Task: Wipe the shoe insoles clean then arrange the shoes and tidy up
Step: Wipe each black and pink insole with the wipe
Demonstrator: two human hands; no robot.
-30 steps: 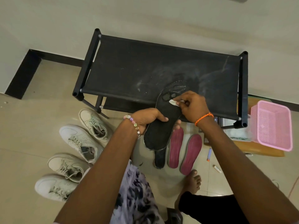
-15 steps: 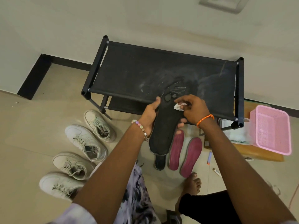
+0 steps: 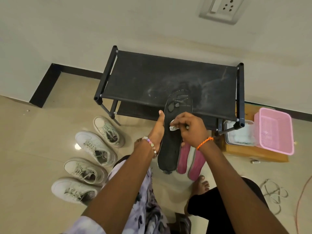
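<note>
Head view: the left hand (image 3: 157, 132) gripped the black insole (image 3: 173, 132) by its edge above the floor, before the rack (image 3: 168, 78). The right hand (image 3: 190, 129) pinched a white wipe (image 3: 173, 127) against it. Wiping seemed underway; next, probably strokes toward the heel, then the 2 pink insoles (image 3: 190, 161).

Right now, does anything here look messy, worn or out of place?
Yes. The black rack has whitish dusty smears across its top shelf. The black insole looks ragged at its near end. Loose cords lie tangled on the floor at right.
</note>
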